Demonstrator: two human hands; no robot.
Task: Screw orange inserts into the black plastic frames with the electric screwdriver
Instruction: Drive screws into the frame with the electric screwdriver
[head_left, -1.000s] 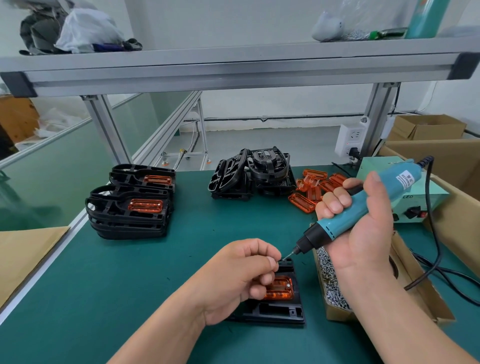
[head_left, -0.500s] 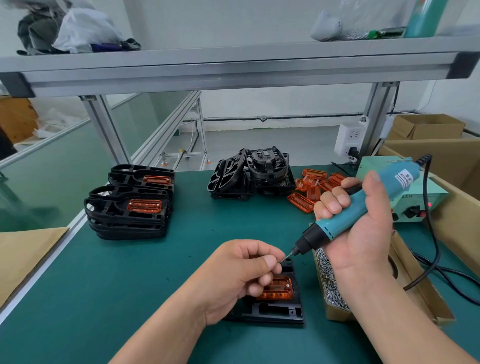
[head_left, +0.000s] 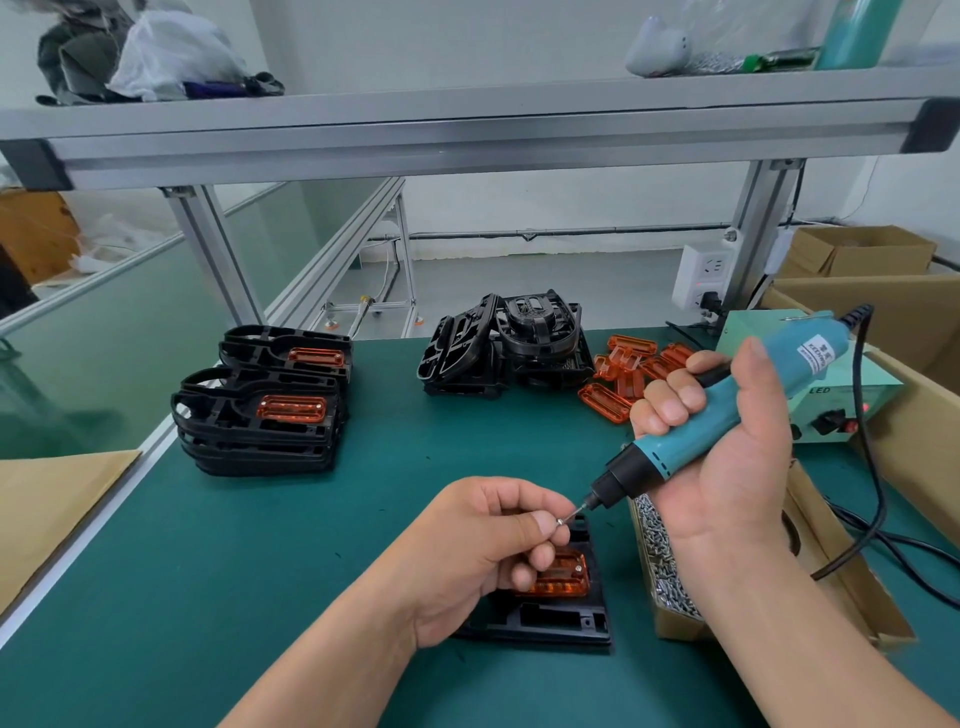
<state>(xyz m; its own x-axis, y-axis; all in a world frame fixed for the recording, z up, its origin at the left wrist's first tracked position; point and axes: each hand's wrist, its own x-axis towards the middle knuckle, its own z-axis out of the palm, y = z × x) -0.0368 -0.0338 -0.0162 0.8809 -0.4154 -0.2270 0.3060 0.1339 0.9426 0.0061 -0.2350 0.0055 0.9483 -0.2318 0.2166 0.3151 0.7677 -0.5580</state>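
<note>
Nearest, flat on the green mat (head_left: 249, 587): one black frame (head_left: 545, 621) with one orange insert (head_left: 566, 581) seated in it, partly under the left hand (head_left: 480, 551). Between left thumb and forefinger, pinching one small screw (head_left: 560, 521), right at the bit tip, above the far end of the insert. In the right hand (head_left: 727, 467), fingers wrapped round the body, gripping one teal electric screwdriver (head_left: 691, 431), tilted, bit pointing down-left.

Just right of the frame: one open cardboard box of screws (head_left: 675, 629), close under the right wrist. Touching the frame or not, cannot tell. Little free room on that side. To the left, wide bare mat up to the aluminium table edge (head_left: 88, 530).

Compared with one second ago, almost no change: same pinch, same grip, bit tip at the same place, frame not moved.

Further back on the left: two stacks of black frames (head_left: 254, 436), each with an orange insert on top. Back centre: one loose pile of bare frames (head_left: 509, 353), number not clear. Beside it, on the right: heap of loose inserts (head_left: 623, 376), about seven, overlapping. Behind the screwdriver: one green power unit (head_left: 831, 410), and one black cable (head_left: 868, 470) looping down from the tool. Overhead: one aluminium shelf (head_left: 467, 137).
</note>
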